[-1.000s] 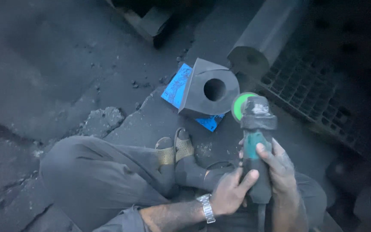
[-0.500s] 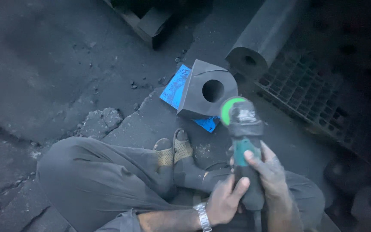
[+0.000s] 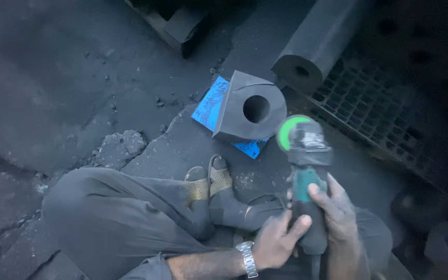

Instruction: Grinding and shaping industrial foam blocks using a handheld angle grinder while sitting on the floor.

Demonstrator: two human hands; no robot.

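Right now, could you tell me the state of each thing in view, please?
Angle grinder: held in both hands, green disc end just short of the block.
Left hand: gripping the grinder body.
Right hand: wrapped round the grinder body.
Grey block: on the floor atop the blue sheet, hole facing up.
Dark cylinder: lying on its side.

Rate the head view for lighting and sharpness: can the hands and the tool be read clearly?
Head view: dim, bluish light, low contrast. The angle grinder with its green disc and both the left hand and right hand read clearly. The metal block stays legible; the grate and top right corner sink into shadow. No glare, slight softness.
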